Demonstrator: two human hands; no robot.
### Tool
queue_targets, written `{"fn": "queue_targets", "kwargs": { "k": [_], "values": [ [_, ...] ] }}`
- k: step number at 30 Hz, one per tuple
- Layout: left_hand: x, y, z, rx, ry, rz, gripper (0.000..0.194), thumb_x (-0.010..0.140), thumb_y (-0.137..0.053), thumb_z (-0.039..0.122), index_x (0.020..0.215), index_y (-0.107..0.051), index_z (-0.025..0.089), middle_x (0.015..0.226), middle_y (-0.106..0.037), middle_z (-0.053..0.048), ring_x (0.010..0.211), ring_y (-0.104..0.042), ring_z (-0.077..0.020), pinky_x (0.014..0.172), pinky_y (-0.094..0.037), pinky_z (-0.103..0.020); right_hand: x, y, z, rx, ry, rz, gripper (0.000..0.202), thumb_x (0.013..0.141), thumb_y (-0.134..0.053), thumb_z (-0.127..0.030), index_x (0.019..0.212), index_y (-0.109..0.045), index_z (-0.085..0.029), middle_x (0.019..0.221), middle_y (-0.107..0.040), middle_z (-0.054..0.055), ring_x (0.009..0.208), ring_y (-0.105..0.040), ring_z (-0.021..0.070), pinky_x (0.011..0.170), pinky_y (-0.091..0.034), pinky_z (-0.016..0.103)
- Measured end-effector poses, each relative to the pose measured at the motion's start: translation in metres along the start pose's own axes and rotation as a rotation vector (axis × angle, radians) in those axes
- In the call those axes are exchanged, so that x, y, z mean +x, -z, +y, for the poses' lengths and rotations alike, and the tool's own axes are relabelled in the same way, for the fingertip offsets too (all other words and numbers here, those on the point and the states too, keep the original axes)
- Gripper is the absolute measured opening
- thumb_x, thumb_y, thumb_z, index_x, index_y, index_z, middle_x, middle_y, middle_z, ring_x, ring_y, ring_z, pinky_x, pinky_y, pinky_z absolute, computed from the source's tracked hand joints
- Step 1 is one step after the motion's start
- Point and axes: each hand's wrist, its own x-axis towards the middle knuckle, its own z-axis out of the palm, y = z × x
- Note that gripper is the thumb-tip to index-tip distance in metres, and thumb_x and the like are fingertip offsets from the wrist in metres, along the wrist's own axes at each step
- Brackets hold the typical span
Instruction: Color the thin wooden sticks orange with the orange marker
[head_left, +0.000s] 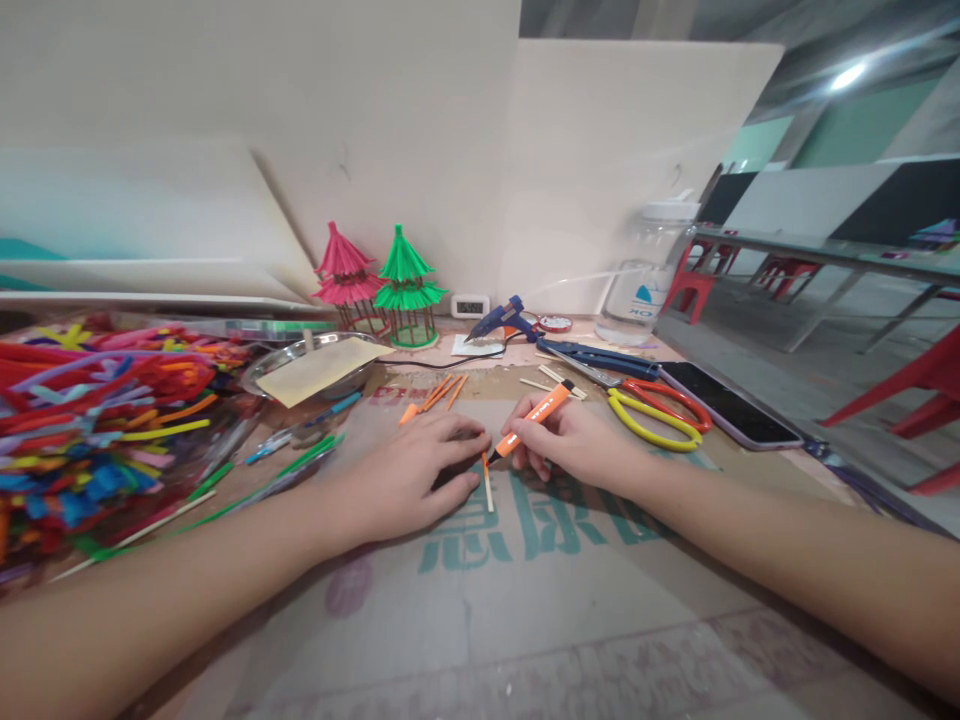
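A cardboard-covered counter (570, 600) lies bare toward its near edge, crowded behind by scissors (660, 410) and pipe cleaners (90, 420). The right hand (577, 445) has its fingers gripping an orange marker (534, 417), tip on a small stick (488, 485). The left hand (409, 475) lies flat, fingers loose, pinning that stick.

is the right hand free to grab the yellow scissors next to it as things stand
Probably not straight away. The right hand is closed around an orange marker, so its grip is taken. The yellow scissors lie just beside it on the cardboard with nothing between them, so the path itself looks free.
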Motion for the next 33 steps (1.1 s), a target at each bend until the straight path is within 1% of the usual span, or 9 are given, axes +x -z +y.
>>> {"fn": "queue_targets", "kwargs": {
  "k": [4, 6, 11, 13, 16, 18, 22, 26, 33],
  "values": [
    [-0.0006, -0.0006, -0.0009, -0.017, -0.007, 0.020, 0.039, 0.100, -0.049, 0.032, 0.136, -0.063, 0.023, 0.133, -0.061, -0.012, 0.122, -0.057, -0.0281, 0.107, -0.046, -0.046, -0.0007, 0.0016, 0.0030, 0.015, 0.005, -0.084, 0.021, 0.092, -0.056, -0.038, 0.083, -0.056, -0.019, 0.063, -0.065, -0.002, 0.044, -0.051, 0.0079, 0.044, -0.041, 0.020],
    [-0.0005, -0.0004, -0.0013, -0.023, -0.002, 0.013, 0.039, 0.100, -0.050, 0.032, 0.136, -0.062, 0.024, 0.134, -0.060, -0.012, 0.122, -0.057, -0.0283, 0.107, -0.046, -0.046, -0.0007, 0.0016, 0.0028, 0.026, 0.003, -0.092, 0.019, 0.091, -0.057, -0.037, 0.083, -0.057, -0.020, 0.063, -0.065, -0.002, 0.043, -0.050, 0.0080, 0.044, -0.041, 0.020],
    [0.0008, -0.0001, -0.0018, -0.023, -0.006, -0.006, 0.041, 0.100, -0.048, 0.032, 0.138, -0.060, 0.024, 0.137, -0.059, -0.012, 0.126, -0.055, -0.0295, 0.109, -0.044, -0.049, 0.0003, 0.0008, -0.0008, 0.048, 0.018, 0.029, 0.018, 0.088, -0.059, -0.037, 0.083, -0.054, -0.020, 0.063, -0.064, -0.002, 0.044, -0.051, 0.0088, 0.044, -0.042, 0.021],
    [0.0010, -0.0004, -0.0016, -0.027, 0.008, -0.010, 0.043, 0.100, -0.048, 0.032, 0.142, -0.055, 0.023, 0.139, -0.058, -0.012, 0.129, -0.053, -0.0299, 0.111, -0.042, -0.050, 0.0006, 0.0010, -0.0014, 0.055, 0.038, 0.058, 0.017, 0.088, -0.057, -0.036, 0.084, -0.056, -0.019, 0.063, -0.065, -0.001, 0.044, -0.052, 0.0091, 0.044, -0.041, 0.021],
    [0.0007, -0.0008, -0.0005, -0.053, 0.062, 0.002, 0.047, 0.099, -0.050, 0.033, 0.144, -0.049, 0.020, 0.139, -0.058, -0.012, 0.129, -0.053, -0.0291, 0.110, -0.043, -0.049, 0.0008, 0.0013, -0.0012, 0.037, 0.041, 0.063, 0.017, 0.089, -0.054, -0.034, 0.087, -0.058, -0.018, 0.063, -0.064, -0.001, 0.045, -0.052, 0.0093, 0.044, -0.041, 0.021],
    [0.0004, -0.0006, 0.0005, -0.070, 0.088, 0.013, 0.044, 0.098, -0.052, 0.033, 0.139, -0.051, 0.019, 0.135, -0.060, -0.012, 0.124, -0.056, -0.0282, 0.107, -0.046, -0.047, 0.0008, 0.0011, -0.0008, 0.015, 0.036, 0.071, 0.016, 0.090, -0.054, -0.033, 0.088, -0.058, -0.018, 0.063, -0.064, -0.001, 0.046, -0.053, 0.0091, 0.045, -0.041, 0.021],
    [0.0007, -0.0001, 0.0013, -0.087, 0.034, 0.018, 0.035, 0.099, -0.051, 0.030, 0.132, -0.057, 0.021, 0.132, -0.063, -0.011, 0.124, -0.057, -0.0261, 0.108, -0.046, -0.046, 0.0007, 0.0001, -0.0004, -0.010, 0.034, 0.065, 0.017, 0.091, -0.053, -0.035, 0.087, -0.056, -0.019, 0.064, -0.064, -0.002, 0.047, -0.053, 0.0092, 0.046, -0.042, 0.021],
    [0.0018, -0.0007, 0.0000, -0.075, 0.002, 0.030, 0.036, 0.100, -0.051, 0.030, 0.134, -0.057, 0.020, 0.135, -0.061, -0.011, 0.127, -0.055, -0.0256, 0.110, -0.044, -0.045, 0.0009, -0.0008, 0.0003, -0.025, 0.048, 0.051, 0.016, 0.091, -0.054, -0.035, 0.086, -0.056, -0.019, 0.065, -0.063, -0.002, 0.047, -0.052, 0.0088, 0.046, -0.041, 0.021],
    [0.0008, -0.0008, -0.0011, -0.050, 0.002, 0.015, 0.036, 0.101, -0.049, 0.031, 0.134, -0.058, 0.020, 0.137, -0.060, -0.011, 0.128, -0.054, -0.0254, 0.111, -0.044, -0.045, 0.0017, -0.0011, -0.0025, -0.043, 0.007, 0.040, 0.014, 0.091, -0.052, -0.032, 0.086, -0.055, -0.019, 0.064, -0.063, -0.003, 0.047, -0.050, 0.0075, 0.045, -0.040, 0.020]
  ]
}}
